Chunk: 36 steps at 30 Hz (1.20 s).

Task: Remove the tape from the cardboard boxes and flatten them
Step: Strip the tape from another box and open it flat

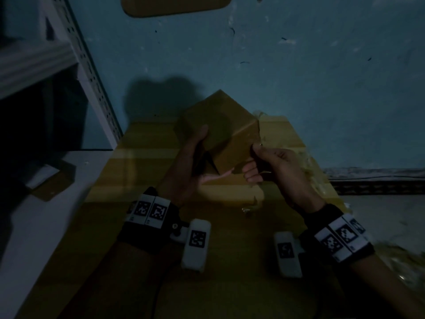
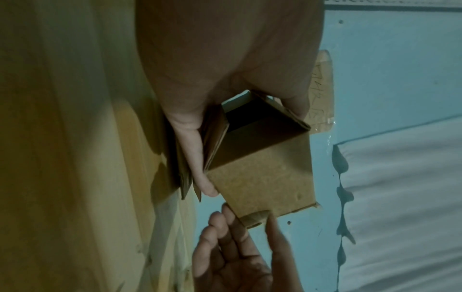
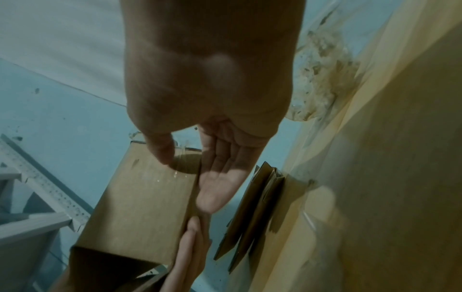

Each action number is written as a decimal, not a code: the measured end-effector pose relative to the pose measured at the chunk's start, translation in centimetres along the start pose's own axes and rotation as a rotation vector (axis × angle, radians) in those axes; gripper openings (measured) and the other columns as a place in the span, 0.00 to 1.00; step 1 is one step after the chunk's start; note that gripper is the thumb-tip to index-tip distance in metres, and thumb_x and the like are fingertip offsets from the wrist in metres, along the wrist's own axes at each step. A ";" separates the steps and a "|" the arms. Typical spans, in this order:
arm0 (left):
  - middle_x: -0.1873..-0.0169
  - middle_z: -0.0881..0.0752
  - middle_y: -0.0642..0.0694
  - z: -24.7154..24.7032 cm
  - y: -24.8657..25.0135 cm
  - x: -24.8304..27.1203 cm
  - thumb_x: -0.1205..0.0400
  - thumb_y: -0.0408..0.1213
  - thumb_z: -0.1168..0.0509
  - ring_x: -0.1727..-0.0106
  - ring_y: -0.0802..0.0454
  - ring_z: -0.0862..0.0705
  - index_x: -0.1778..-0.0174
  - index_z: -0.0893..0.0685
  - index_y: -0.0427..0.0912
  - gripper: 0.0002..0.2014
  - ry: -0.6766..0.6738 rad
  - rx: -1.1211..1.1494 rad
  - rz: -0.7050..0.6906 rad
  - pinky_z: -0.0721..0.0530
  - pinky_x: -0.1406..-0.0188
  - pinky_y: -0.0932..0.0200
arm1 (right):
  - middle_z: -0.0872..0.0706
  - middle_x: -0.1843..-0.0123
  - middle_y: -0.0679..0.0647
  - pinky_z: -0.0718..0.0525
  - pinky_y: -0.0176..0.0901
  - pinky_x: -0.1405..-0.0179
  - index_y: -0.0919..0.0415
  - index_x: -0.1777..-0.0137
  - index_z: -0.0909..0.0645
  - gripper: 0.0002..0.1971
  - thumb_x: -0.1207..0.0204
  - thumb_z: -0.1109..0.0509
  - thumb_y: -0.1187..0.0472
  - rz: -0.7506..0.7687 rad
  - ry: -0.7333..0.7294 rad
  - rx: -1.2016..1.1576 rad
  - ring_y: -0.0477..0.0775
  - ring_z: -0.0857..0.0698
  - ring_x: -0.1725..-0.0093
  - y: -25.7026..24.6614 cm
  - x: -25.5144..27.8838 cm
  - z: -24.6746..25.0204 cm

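Cardboard dominates a dim scene as a person holds a small box (image 1: 220, 132) in the air above a large flat sheet of cardboard (image 1: 147, 203) spread on a blue floor (image 1: 276, 65). The left hand (image 1: 188, 162) grips the box from its open near end, thumb on one outer wall and fingers (image 2: 197, 158) along the opposite one. The right hand (image 1: 271, 166) pinches the box's far corner, thumb (image 3: 162, 150) on the top face and fingers under the edge, where a strip of clear tape (image 3: 182, 152) catches the light. A stack of flattened boxes (image 3: 260, 207) lies just below the held box, on the sheet. Crumpled tape (image 1: 305, 162) sits at the sheet's right edge; a metal rack (image 1: 92, 72) stands beyond its left edge.
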<state>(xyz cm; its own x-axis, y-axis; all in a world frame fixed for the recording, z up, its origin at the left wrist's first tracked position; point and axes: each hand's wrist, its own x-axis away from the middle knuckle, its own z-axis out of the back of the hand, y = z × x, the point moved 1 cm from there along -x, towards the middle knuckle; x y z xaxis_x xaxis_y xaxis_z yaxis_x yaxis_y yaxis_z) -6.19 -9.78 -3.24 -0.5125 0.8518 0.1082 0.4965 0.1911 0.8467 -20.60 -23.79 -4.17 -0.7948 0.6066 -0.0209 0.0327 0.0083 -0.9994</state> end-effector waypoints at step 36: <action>0.38 0.18 0.33 0.2 -0.3 0.7 0.20 0.57 0.33 0.38 0.32 0.17 0.37 0.19 0.47 0.22 0.099 0.212 0.291 0.11 0.51 0.34 | 0.08 0.47 0.46 0.11 0.32 0.57 0.62 0.40 0.13 0.21 0.31 0.14 0.57 0.382 0.149 0.449 0.37 0.09 0.50 0.4 0.1 0.3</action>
<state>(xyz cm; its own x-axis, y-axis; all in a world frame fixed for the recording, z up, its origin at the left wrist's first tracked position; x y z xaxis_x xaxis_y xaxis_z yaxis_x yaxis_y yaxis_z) -6.50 -9.16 -3.49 -0.3885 0.8362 0.3871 0.7600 0.0532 0.6478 -20.83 -23.98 -4.58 -0.6828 0.6054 -0.4091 0.0143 -0.5487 -0.8359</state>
